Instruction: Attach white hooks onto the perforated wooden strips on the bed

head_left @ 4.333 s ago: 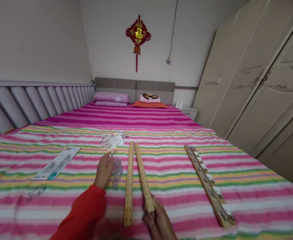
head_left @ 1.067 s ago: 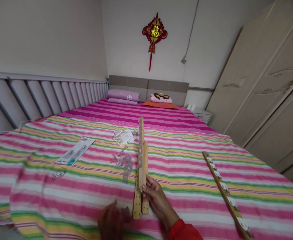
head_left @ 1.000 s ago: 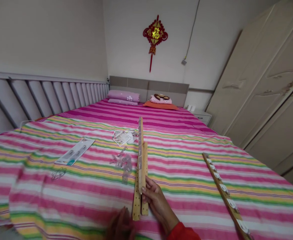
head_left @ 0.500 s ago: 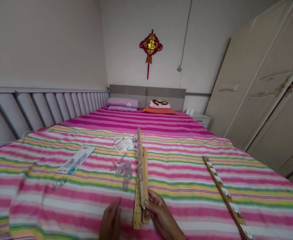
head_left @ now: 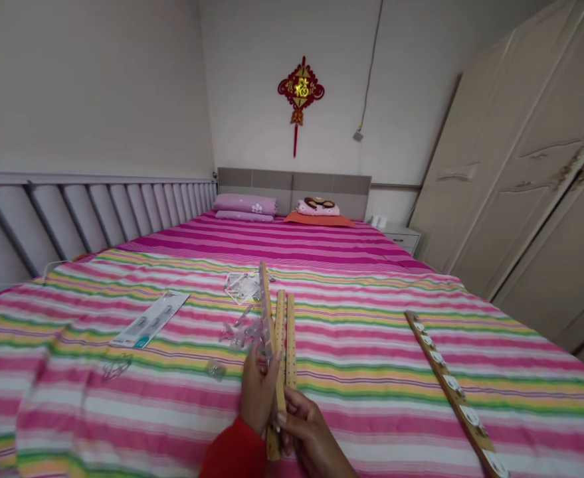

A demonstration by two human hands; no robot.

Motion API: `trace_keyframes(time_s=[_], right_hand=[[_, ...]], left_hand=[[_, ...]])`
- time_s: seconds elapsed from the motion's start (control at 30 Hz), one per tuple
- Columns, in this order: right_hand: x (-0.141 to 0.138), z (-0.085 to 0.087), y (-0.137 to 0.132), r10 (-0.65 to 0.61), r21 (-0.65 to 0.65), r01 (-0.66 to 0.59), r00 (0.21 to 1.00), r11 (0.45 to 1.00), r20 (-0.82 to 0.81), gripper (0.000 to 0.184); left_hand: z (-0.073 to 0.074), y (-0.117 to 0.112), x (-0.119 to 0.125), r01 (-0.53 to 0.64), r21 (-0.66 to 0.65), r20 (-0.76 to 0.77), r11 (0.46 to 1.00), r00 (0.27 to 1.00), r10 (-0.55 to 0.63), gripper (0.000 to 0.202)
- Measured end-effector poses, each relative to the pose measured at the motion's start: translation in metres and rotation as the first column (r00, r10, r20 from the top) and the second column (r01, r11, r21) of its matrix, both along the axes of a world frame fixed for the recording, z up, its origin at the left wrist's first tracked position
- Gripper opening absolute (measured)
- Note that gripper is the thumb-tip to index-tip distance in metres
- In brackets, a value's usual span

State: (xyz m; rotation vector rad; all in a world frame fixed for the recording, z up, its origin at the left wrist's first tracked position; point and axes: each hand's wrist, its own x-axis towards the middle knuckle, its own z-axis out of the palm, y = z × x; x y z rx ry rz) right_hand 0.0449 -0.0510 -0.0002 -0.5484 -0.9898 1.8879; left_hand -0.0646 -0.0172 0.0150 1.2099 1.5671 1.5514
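My right hand (head_left: 307, 431) is closed around the near end of a perforated wooden strip (head_left: 270, 325) and holds it tilted up off the striped bedspread (head_left: 371, 352). My left hand (head_left: 258, 392), in a red sleeve, has its fingers pressed together against the left side of that strip about halfway up. What the fingers pinch is hidden. Two more perforated wooden strips (head_left: 290, 338) lie flat just to the right of the raised one. A heap of clear plastic hooks (head_left: 240, 332) lies just left of my left hand.
A long wooden strip fitted with white hooks (head_left: 448, 382) lies at the right. A printed card (head_left: 149, 320), opened packets (head_left: 242, 285), a loose clear piece (head_left: 215, 369) and a wire item (head_left: 115, 366) lie to the left. A wardrobe (head_left: 531, 179) stands on the right, a padded rail (head_left: 97, 212) on the left.
My left hand came up from the bottom edge to the side of the raised strip. The strip's far end swung a little to the left. My right hand kept its grip.
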Motion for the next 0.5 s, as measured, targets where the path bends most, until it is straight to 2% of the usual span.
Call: trace_keyframes(time_s=[0.1,0.2,0.3,0.5], right_hand=[[0.002,-0.003,-0.001,-0.015,0.009,0.015,1.000,1.000,0.013,0.048],[0.004,-0.005,-0.002,-0.042,-0.004,0.042,0.999,0.999,0.017,0.047],[0.004,-0.006,-0.004,-0.021,-0.035,0.021,1.000,0.999,0.001,0.046],[0.002,-0.004,-0.005,-0.056,-0.104,0.053,0.998,0.993,-0.028,0.042]], left_hand=[[0.009,0.019,-0.009,0.006,-0.038,0.052,0.999,0.999,-0.004,0.057],[0.012,0.034,-0.021,0.008,0.052,-0.043,0.999,0.999,-0.005,0.044],[0.011,0.043,-0.029,0.032,0.072,-0.114,0.997,0.993,-0.024,0.043],[0.016,0.064,-0.046,-0.058,0.126,-0.188,0.990,0.979,0.081,0.038]])
